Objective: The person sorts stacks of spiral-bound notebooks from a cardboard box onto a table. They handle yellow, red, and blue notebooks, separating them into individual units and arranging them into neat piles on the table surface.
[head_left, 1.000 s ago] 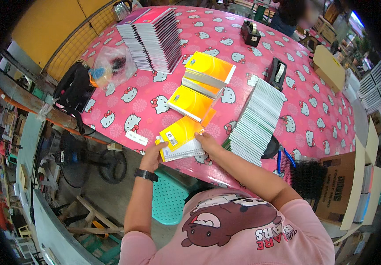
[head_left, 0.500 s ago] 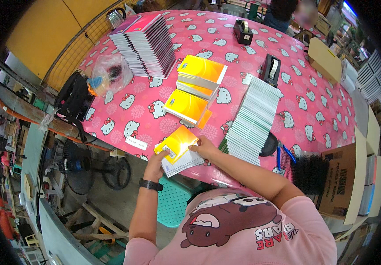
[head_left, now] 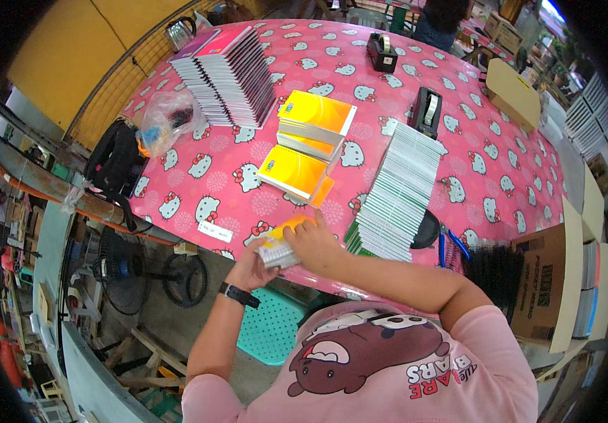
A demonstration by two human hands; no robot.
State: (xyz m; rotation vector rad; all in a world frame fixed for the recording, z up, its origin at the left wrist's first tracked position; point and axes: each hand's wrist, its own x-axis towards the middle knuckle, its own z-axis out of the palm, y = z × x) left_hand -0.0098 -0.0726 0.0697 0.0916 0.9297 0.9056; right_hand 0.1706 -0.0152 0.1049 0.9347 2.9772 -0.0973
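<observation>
Yellow-covered notepad point(head_left: 286, 228) held at near edge of pink-covered table point(head_left: 434, 158); left hand point(head_left: 249, 266) pinches its left end, right hand point(head_left: 312, 243) lies over it, fingers bent, pinch cannot be told. Far side: yellow notebooks point(head_left: 293, 170). Right: white-and-green notebook row point(head_left: 397, 194), tape dispenser point(head_left: 426, 113) beyond.

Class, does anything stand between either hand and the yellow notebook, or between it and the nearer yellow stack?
Nothing visible does: the left hand and right hand both touch the notebook. Beyond the right hand's fingers, only tablecloth shows between the notebook and the nearer stack.
</observation>
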